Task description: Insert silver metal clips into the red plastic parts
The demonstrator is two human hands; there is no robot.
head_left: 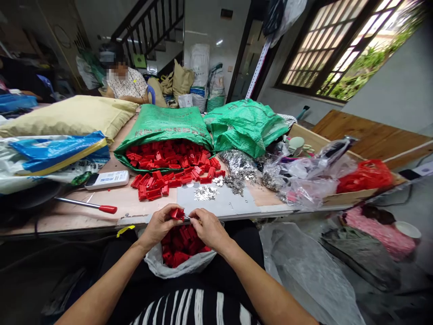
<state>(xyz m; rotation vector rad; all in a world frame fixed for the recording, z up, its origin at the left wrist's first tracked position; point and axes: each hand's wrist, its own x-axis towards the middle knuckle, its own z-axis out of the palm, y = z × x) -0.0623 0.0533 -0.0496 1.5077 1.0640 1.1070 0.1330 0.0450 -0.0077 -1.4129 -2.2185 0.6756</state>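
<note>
My left hand (161, 225) is closed around a small red plastic part (177, 214) at the table's front edge. Pinched in my right hand (207, 227) is a thin metal tool (187, 217), its tip against or very near that part; the fingers hide the rest of it. Below both hands, an open white bag (158, 261) in my lap holds many similar red parts (184, 239). Just beyond them, small flat silvery metal pieces (205, 193) lie scattered on a grey sheet (223, 205). More loose red parts (154, 186) spill out of a green woven sack (169, 124).
A second green sack (246, 126) lies at the back right, near clear bags of metal pieces (240, 164). A wooden tray (352, 198) holds plastic bags. On the left are a red-handled lever (107, 209), a white box-like device (111, 179) and filled sacks. Another person (126, 83) sits across.
</note>
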